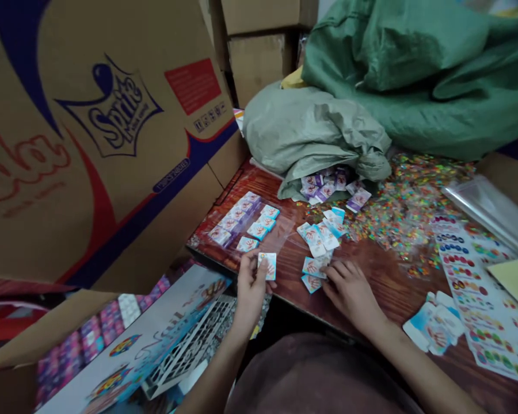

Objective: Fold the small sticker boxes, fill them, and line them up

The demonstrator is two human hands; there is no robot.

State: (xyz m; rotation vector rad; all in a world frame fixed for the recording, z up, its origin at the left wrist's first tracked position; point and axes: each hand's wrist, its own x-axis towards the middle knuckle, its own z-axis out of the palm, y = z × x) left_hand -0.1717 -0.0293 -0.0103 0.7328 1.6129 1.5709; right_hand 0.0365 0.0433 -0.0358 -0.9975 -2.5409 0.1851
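Note:
My left hand [251,279] is closed on a small white-and-blue box [267,266] printed with a hand picture, the thumb over its front, near the table's edge. My right hand [349,287] lies low over the table with bent fingers apart, touching the right end of a similar small box [314,267]. Another blue-and-white box [311,283] lies just below that one. Beyond them is a loose pile of such boxes [323,233]. At the left, a row of blue-and-white boxes [258,231] lies beside a row of purple-and-white boxes [235,217] on clear plastic.
A large cardboard carton [125,190] rises at the left. An open grey-green sack [311,126] spills purple boxes; a green sack [414,80] lies behind. Colourful small packets [401,213], sticker sheets [470,287] and a blue-white pile [435,323] cover the right side.

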